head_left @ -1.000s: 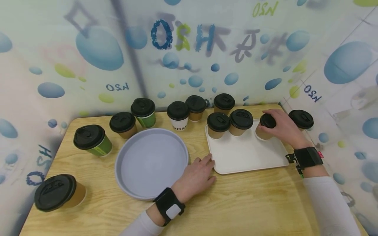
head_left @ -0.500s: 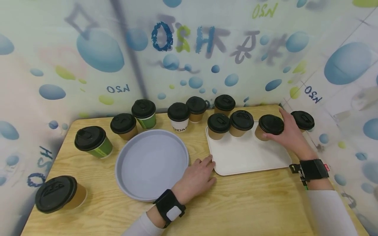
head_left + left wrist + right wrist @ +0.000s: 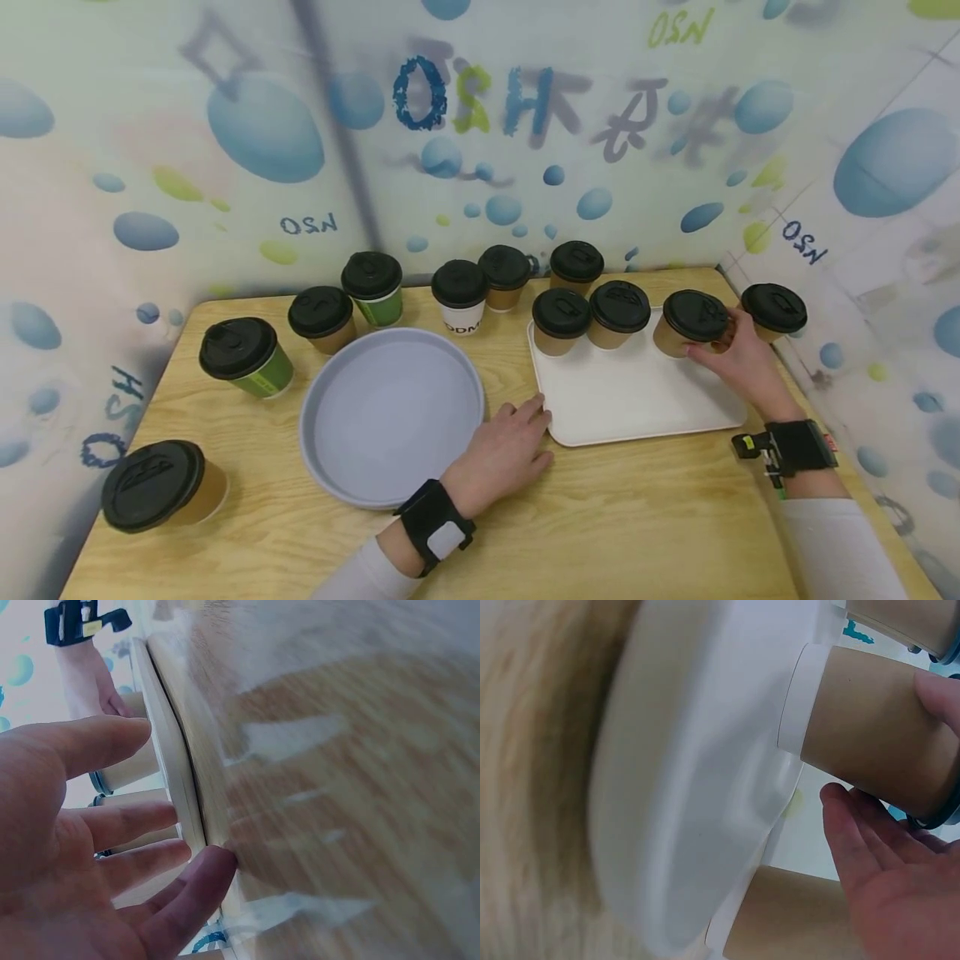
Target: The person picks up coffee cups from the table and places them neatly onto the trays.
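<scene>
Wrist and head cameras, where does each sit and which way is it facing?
Head: worn on the head, facing forward and down at the table and white tray; left hand, right hand and sleeves show.
Left wrist: on that wrist, looking past the left palm and fingers along the white tray's edge; right hand beyond.
Right wrist: on that wrist, facing the right thumb and fingers at a brown cup.
Head and left wrist both show both hands.

We're seeing three cups on the tray by its back edge, a plate past its left edge.
</scene>
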Tool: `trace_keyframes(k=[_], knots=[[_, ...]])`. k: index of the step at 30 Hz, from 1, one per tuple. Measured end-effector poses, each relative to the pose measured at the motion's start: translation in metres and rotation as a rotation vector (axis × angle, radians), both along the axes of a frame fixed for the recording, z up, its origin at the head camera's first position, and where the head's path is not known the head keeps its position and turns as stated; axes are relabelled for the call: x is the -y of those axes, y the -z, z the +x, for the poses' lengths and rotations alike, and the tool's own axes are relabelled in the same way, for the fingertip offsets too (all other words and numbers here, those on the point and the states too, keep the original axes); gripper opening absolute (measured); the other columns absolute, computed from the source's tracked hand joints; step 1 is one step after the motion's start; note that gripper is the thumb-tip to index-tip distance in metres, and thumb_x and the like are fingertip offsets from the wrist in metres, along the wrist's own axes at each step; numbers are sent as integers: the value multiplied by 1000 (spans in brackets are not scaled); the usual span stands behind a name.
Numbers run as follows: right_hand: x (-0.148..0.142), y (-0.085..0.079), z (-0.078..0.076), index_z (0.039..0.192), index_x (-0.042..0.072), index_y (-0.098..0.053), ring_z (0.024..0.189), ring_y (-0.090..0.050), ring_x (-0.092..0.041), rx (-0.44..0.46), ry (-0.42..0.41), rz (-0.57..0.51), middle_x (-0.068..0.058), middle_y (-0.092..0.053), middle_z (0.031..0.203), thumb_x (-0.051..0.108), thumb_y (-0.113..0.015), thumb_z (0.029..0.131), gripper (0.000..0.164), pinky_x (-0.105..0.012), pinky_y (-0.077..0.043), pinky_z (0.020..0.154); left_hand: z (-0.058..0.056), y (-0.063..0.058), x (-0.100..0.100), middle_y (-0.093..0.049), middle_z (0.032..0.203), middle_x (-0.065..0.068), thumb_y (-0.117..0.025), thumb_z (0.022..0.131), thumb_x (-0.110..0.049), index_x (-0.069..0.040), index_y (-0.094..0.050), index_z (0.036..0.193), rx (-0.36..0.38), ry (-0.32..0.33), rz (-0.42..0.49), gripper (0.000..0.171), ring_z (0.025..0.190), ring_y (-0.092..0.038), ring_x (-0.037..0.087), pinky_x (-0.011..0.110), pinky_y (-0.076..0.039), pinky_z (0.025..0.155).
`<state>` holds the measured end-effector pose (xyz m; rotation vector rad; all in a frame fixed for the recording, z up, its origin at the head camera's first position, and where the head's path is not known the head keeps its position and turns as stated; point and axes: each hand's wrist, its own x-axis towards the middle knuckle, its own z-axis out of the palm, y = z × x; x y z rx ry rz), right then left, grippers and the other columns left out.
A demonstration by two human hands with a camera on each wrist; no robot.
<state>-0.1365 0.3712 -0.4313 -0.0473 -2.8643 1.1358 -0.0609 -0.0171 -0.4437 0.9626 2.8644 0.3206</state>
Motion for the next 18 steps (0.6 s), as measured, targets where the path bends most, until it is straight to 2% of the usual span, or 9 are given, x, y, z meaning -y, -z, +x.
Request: trace_keyframes(k=[2,6,11,13,15,16,18], knots=[[0,0,-1,158,-5,-18,107,-55,-35,-6,-2,4,-31,-56,126,34,-78,93,96,-12,-39,74,0,1,0,-51,154,10,-71,98,-40,-12,-65,139,-5,0,5,50,115,-62,30,38,-59,76],[3,-3,-7,159,-2,-20,98,-51,-28,5,-11,19,-24,-56,121,37,-76,94,94,-19,-40,69,1,0,1,-51,154,10,-70,98,-38,-11,-65,139,-3,-12,11,49,114,-62,30,38,-59,75],[5,-3,-13,162,-1,-13,114,-59,-43,37,-18,19,-34,-53,134,41,-77,93,103,-16,-42,70,2,-1,2,-50,155,9,-70,98,-38,-12,-65,140,16,-22,5,49,115,-62,29,37,-59,75],[4,-3,-12,163,0,-10,115,-58,-42,44,-18,24,-34,-52,134,41,-77,93,105,-15,-40,70,2,-2,1,-50,155,8,-70,98,-38,-13,-65,140,21,-18,-2,49,116,-62,29,37,-59,76],[2,-4,-10,163,-2,-7,120,-56,-47,60,-24,25,-37,-49,137,40,-76,94,106,-26,-51,82,1,-2,0,-50,156,8,-70,99,-40,-13,-64,140,19,-11,-12,50,117,-62,29,37,-59,76],[1,-5,-8,163,-2,-6,121,-55,-49,65,-31,28,-38,-48,138,40,-75,95,105,-35,-53,88,2,-2,0,-50,156,8,-70,98,-40,-13,-64,140,16,-9,-14,50,117,-62,29,37,-59,76],[-1,-10,-3,162,-6,-7,124,-51,-53,67,-40,45,-41,-44,141,37,-72,98,101,-54,-50,98,2,-4,0,-50,155,8,-70,99,-40,-13,-64,140,7,-4,-18,50,116,-62,29,37,-59,75]])
